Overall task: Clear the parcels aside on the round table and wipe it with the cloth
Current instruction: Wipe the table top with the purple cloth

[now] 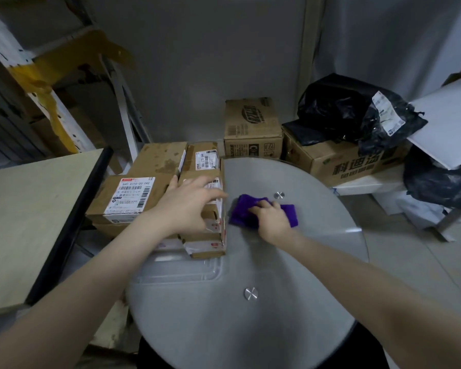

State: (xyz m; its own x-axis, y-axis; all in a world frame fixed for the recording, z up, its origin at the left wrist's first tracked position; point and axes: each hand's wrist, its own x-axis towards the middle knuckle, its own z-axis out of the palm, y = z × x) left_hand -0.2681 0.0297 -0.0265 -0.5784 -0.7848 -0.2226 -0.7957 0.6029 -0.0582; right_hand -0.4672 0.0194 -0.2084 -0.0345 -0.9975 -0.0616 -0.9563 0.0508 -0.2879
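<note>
A round frosted-glass table (250, 328) fills the lower middle of the head view. Several cardboard parcels (133, 193) with white labels are stacked at its far left edge. My left hand (189, 206) rests flat on top of the nearest parcel (213, 235), fingers spread. A purple cloth (244, 211) lies on the glass just right of that stack. My right hand (273, 217) presses down on the cloth, fingers curled over it.
A beige tabletop with a dark edge (32, 222) stands at the left. Behind the round table are brown boxes (252, 129), a larger printed box (343, 161), black plastic bags (351, 110) and a white board (453, 121). Two metal discs (250, 293) sit in the glass.
</note>
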